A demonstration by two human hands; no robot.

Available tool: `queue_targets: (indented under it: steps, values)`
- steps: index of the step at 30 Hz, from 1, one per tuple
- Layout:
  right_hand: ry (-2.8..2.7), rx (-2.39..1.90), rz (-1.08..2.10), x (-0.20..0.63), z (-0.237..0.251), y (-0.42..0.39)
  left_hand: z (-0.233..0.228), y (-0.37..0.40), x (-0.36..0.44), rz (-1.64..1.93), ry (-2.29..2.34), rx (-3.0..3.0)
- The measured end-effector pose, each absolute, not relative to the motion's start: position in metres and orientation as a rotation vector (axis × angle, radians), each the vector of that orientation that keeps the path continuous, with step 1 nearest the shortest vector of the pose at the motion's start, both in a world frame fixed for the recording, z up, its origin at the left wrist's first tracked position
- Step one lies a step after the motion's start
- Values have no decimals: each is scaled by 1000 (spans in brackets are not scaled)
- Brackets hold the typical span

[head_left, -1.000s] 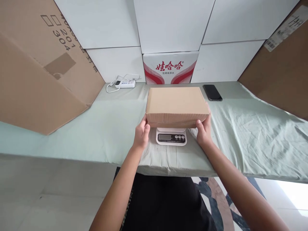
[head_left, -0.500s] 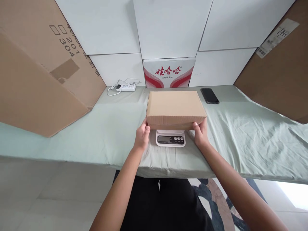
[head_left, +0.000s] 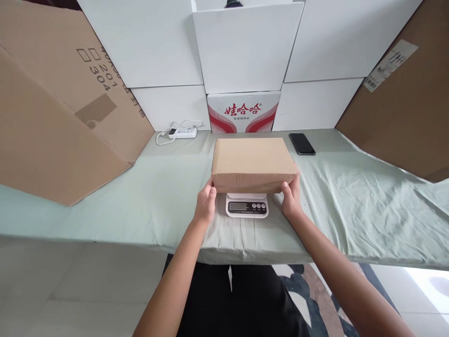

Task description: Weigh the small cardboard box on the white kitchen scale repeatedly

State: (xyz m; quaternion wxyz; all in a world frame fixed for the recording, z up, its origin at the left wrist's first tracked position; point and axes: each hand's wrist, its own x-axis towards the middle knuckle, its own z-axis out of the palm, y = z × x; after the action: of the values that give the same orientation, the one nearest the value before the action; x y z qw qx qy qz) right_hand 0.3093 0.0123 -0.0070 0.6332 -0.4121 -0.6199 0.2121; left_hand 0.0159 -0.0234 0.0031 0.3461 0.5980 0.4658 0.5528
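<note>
A closed brown cardboard box (head_left: 253,157) sits over a white kitchen scale (head_left: 247,214), covering most of it. Only the scale's front panel shows, with a small grey display and round buttons. My left hand (head_left: 205,201) grips the box at its near left corner, thumb on the near side. At the near right corner my right hand (head_left: 291,195) holds the box, thumb pressed to its front face. Fingers of both hands are partly hidden behind the box. Whether its weight rests fully on the scale I cannot tell.
A black phone (head_left: 302,143) lies beyond the box on the right. Back left is a white power strip (head_left: 183,133) with its cable. Large cartons (head_left: 42,117) flank the green cloth (head_left: 168,196); white boxes and a red-printed carton (head_left: 242,112) stand behind.
The whole view has shifted slightly, showing a little more at the top. Both hands keep their hold on the box, which stays over the scale.
</note>
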Motion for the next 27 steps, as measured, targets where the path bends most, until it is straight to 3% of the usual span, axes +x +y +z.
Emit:
queue_targets:
  steps: [27]
  values:
    - [-1423,-959,587,301,15,6,4,-25,16,1459,1090,1483]
